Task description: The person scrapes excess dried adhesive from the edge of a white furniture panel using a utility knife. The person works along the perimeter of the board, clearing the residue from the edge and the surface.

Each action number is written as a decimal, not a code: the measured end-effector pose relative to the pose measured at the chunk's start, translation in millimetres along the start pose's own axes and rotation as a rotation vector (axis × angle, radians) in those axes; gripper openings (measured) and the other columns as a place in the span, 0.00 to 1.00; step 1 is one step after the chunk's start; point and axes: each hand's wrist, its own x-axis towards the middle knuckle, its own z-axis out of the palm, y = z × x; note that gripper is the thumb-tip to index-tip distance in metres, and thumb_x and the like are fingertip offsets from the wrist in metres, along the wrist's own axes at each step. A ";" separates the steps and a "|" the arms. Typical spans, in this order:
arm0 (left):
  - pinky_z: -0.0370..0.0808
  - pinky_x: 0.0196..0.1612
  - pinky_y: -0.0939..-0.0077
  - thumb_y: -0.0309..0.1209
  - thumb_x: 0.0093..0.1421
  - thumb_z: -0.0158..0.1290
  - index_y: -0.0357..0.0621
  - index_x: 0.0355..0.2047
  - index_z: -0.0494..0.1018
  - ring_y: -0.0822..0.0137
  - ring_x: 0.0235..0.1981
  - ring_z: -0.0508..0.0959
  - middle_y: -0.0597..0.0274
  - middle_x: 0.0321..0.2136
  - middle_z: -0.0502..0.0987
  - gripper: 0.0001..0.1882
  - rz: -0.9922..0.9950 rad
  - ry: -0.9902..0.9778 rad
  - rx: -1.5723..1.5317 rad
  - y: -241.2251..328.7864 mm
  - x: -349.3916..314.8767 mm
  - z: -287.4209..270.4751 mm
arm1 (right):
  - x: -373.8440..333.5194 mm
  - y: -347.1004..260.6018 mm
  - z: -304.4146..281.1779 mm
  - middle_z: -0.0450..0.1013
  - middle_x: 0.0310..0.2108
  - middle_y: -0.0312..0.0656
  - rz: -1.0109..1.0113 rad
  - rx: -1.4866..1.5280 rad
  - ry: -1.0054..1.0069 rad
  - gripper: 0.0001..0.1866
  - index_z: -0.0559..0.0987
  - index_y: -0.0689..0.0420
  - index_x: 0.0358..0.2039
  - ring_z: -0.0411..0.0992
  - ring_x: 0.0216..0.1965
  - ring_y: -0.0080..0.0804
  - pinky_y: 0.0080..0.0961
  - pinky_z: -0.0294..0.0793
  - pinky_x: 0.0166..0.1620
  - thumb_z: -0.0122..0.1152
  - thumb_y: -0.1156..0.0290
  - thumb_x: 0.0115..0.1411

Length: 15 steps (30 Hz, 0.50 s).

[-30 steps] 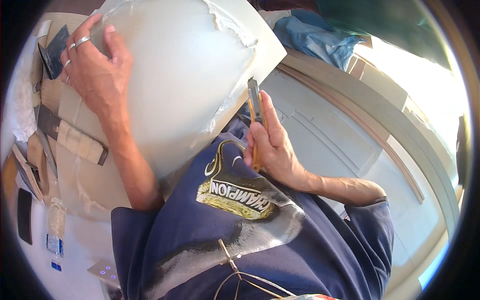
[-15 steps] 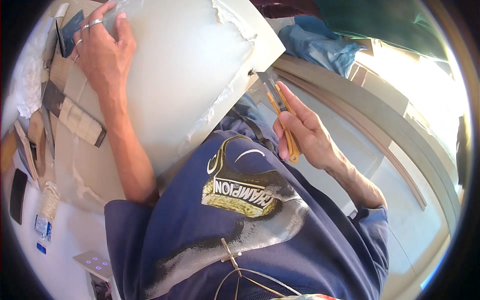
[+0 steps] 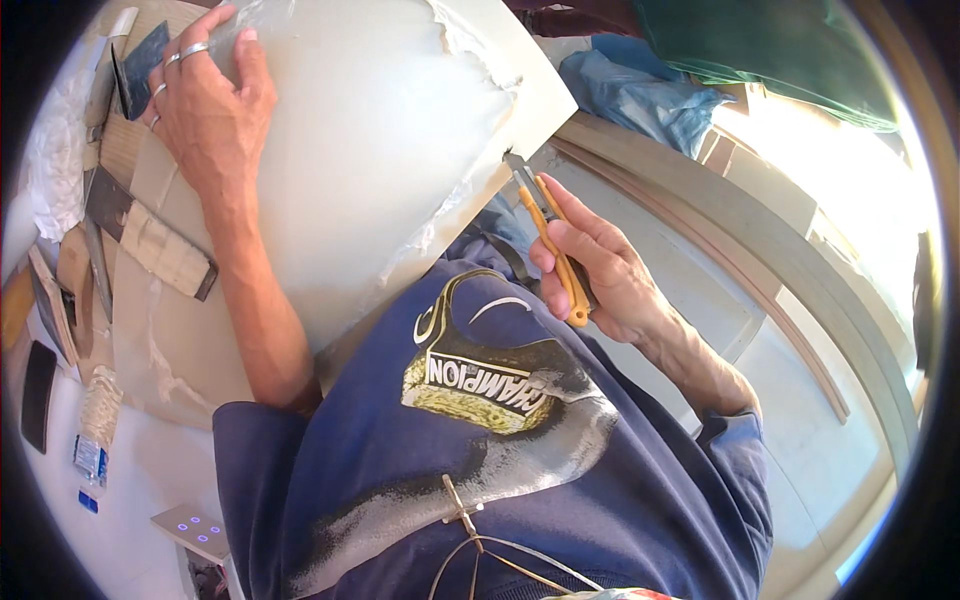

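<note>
A large pale, smooth panel [image 3: 380,120] lies in front of me, with a ragged, whitish torn-looking strip [image 3: 430,225] along its right side. My left hand [image 3: 212,115], wearing several rings, rests on the panel's far left part, fingers spread. In my right hand [image 3: 600,265] is a yellow utility knife [image 3: 556,250], its handle wrapped by the fingers. The knife's blade tip meets the panel's right edge, next to a small dark spot there. Close to my left hand stands a dark flat blade [image 3: 145,70].
To the left lie a scraper with a taped handle [image 3: 160,245], several wooden-handled tools [image 3: 75,270], a black phone-like slab [image 3: 38,395] and a brush-like tool [image 3: 95,420]. Blue plastic sheeting [image 3: 645,100] sits at the far right. A curved pale rim [image 3: 790,240] runs along the right.
My right hand has moved slightly left, bringing the knife's blade from just beside the panel onto its edge at the dark spot. My left hand stays nearly where it was.
</note>
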 end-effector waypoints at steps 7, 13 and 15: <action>0.75 0.53 0.52 0.39 0.64 0.58 0.57 0.52 0.79 0.49 0.50 0.80 0.57 0.44 0.84 0.16 0.027 0.032 0.016 9.6 -5.7 -7.3 | -1.9 -2.3 2.2 0.68 0.33 0.40 0.061 0.324 -0.072 0.37 0.39 0.47 0.78 0.72 0.24 0.29 0.24 0.75 0.26 0.44 0.66 0.77; 0.75 0.51 0.49 0.38 0.64 0.59 0.57 0.52 0.79 0.48 0.49 0.80 0.57 0.45 0.83 0.16 -0.027 0.014 0.016 12.3 -9.8 -12.5 | -1.5 4.6 21.0 0.67 0.33 0.38 0.047 0.132 -0.002 0.38 0.36 0.48 0.78 0.73 0.26 0.28 0.24 0.76 0.28 0.44 0.64 0.77; 0.74 0.51 0.47 0.38 0.63 0.59 0.59 0.51 0.80 0.49 0.49 0.80 0.58 0.45 0.82 0.15 0.043 0.062 -0.007 11.6 -10.7 -14.1 | -2.2 6.9 28.3 0.66 0.33 0.39 0.053 0.083 0.027 0.38 0.37 0.47 0.78 0.72 0.26 0.27 0.24 0.76 0.29 0.44 0.65 0.78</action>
